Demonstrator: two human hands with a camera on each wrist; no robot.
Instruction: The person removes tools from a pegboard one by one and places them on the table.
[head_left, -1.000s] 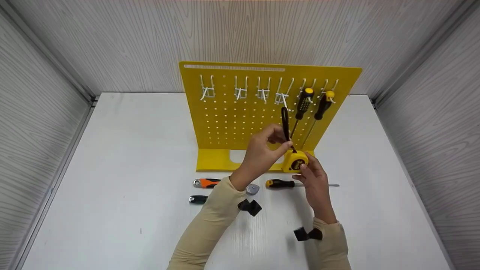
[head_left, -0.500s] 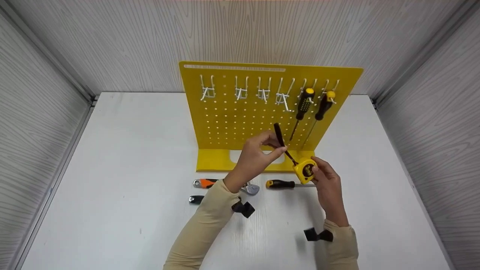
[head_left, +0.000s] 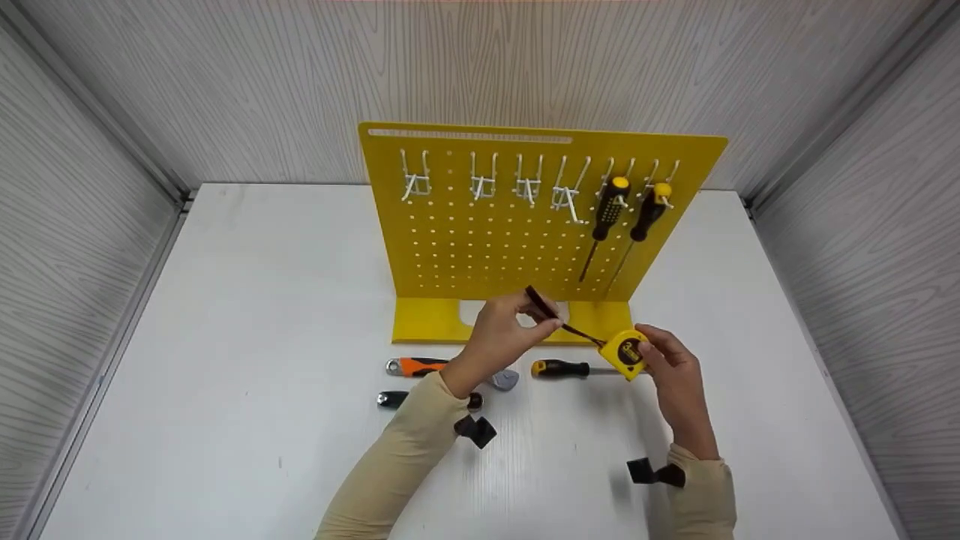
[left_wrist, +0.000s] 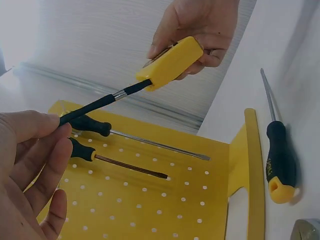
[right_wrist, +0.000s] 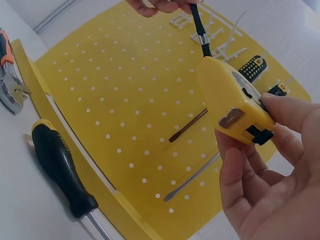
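A yellow tape measure [head_left: 624,353] is held in front of the pegboard by my right hand [head_left: 673,379], thumb on its round label and fingers behind. Its black wrist strap [left_wrist: 93,107] stretches out to the left, pinched between thumb and forefinger of my left hand [head_left: 506,330]. In the right wrist view the case of the tape measure [right_wrist: 232,100] shows its metal end hook and black tab. Above the hands, a bare white hook [head_left: 571,204] juts from the yellow pegboard [head_left: 480,255].
Two screwdrivers [head_left: 611,210] hang at the pegboard's right. Other white hooks [head_left: 482,186] line its left side. On the table lie a third screwdriver [head_left: 561,368], an adjustable wrench [head_left: 416,366] with an orange handle, and a dark-handled tool [head_left: 391,399] partly under the left forearm.
Both hands have drawn the tape measure down and back from the pegboard. The strap has come away from near the long hook and now slants lower; the tape measure has shifted right.
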